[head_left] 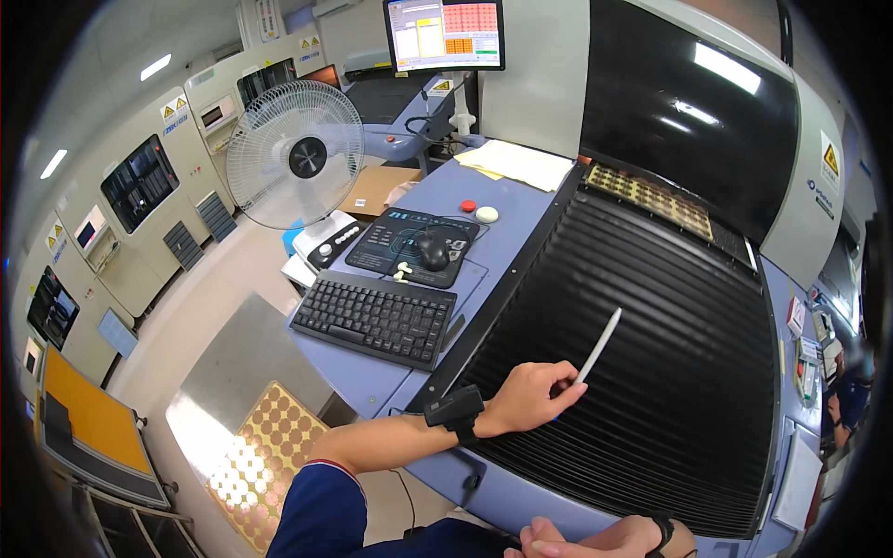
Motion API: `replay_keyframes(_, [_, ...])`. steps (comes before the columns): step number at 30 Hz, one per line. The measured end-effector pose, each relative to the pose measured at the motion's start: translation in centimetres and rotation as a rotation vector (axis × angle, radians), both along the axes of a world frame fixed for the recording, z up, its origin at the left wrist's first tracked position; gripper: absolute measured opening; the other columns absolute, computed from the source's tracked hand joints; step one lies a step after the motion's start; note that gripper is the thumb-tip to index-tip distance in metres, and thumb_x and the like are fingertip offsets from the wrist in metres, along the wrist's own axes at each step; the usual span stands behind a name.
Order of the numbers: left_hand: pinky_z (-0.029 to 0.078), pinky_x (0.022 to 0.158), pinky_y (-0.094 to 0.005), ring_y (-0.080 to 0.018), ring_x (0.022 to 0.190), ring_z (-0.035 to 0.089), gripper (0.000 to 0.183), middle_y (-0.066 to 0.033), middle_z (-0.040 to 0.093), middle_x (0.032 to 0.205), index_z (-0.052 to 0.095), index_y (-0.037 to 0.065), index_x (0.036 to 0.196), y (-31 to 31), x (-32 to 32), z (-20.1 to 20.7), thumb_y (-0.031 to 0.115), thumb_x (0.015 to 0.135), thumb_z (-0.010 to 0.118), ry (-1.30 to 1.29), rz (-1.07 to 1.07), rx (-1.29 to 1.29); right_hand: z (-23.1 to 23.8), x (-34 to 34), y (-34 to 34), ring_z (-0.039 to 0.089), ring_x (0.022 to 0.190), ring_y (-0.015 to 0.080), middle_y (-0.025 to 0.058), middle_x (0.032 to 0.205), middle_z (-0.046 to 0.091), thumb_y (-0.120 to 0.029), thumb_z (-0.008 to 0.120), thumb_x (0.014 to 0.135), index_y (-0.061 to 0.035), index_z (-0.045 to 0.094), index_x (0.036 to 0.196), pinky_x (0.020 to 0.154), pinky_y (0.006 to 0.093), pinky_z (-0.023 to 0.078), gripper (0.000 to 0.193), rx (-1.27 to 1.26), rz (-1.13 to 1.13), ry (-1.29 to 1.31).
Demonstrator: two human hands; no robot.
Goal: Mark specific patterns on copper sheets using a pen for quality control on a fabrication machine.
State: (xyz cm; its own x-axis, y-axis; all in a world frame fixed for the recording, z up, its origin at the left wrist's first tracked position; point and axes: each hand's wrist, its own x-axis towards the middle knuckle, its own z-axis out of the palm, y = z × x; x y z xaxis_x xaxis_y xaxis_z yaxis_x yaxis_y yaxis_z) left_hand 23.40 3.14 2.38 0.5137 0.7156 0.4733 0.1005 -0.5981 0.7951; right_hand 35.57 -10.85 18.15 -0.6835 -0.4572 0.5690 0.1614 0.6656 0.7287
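My left hand (pixel 538 397) is closed round a slim white pen (pixel 600 344), held up over the black ribbed machine bed (pixel 651 391). A dark device is strapped on that wrist. At the bottom edge my right hand (pixel 595 541) is partly cut off, with a dark band at its wrist. Its visible fingers are loosely apart, and I see nothing in them. Under the dark cover at the far end of the bed lies a gold-and-copper patterned panel (pixel 651 200).
Left of the bed, a blue worktop carries a black keyboard (pixel 377 316), a mouse (pixel 432 250), red and white buttons and papers (pixel 516 166). A fan (pixel 296 153) and monitor (pixel 446 35) stand behind. Another patterned panel (pixel 270 456) lies low at left. A person (pixel 848 400) is at far right.
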Motion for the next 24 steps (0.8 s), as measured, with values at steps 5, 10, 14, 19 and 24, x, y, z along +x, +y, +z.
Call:
replay_keyframes(5, [0.053,0.056,-0.0331,-0.022,0.06,0.069,0.019,-0.0082,0.071,0.071,0.072,0.004,0.093,-0.5,0.0,0.0,0.022,0.096,0.077,0.001,0.027,0.063,-0.6,-0.6,0.4,0.078,0.074,0.0229,0.0151,0.073,0.075,-0.005,0.056,0.096,0.008,0.078,0.085,0.099,0.0339,0.062,0.027,0.059,0.053,0.024])
replay_keyframes(10, [0.053,0.056,-0.033,-0.022,0.06,0.07,0.018,-0.008,0.07,0.069,0.072,0.004,0.095,-0.6,0.2,-0.2,0.021,0.096,0.077,-0.001,0.029,0.109,-1.5,0.0,-0.2,0.077,0.072,0.0229,0.0142,0.072,0.075,-0.004,0.054,0.096,0.0084,0.077,0.085,0.099,0.0331,0.061,0.028,0.086,0.075,0.047])
replay_keyframes(14, [0.053,0.056,-0.0321,-0.0219,0.059,0.07,0.018,-0.0084,0.07,0.069,0.073,0.003,0.095,-0.9,0.2,-0.2,0.021,0.096,0.078,0.007,0.033,0.11,-2.4,0.0,-0.8,0.077,0.071,0.023,0.0136,0.071,0.075,-0.003,0.053,0.096,0.0088,0.077,0.084,0.099,0.0325,0.061,0.029,0.103,0.095,0.088])
replay_keyframes(19, [0.052,0.054,-0.0309,-0.0206,0.057,0.069,0.017,-0.0087,0.069,0.067,0.072,0.003,0.094,-1.2,0.3,-0.2,0.019,0.095,0.078,0.019,0.016,0.102,-3.4,-0.4,-1.0,0.076,0.066,0.0239,0.0116,0.068,0.073,-0.006,0.05,0.098,0.009,0.074,0.078,0.107,0.0339,0.055,0.035,0.081,0.107,0.126])
replay_keyframes(24, [0.051,0.054,-0.0261,-0.0132,0.056,0.066,0.015,-0.0066,0.07,0.068,0.075,0.001,0.096,-1.2,0.3,-0.3,0.014,0.095,0.08,0.004,0.01,0.124,-4.1,-0.9,-0.8,0.076,0.065,0.0247,0.0113,0.066,0.073,-0.012,0.05,0.1,0.0073,0.073,0.075,0.118,0.0342,0.046,0.04,-0.016,0.089,0.153])
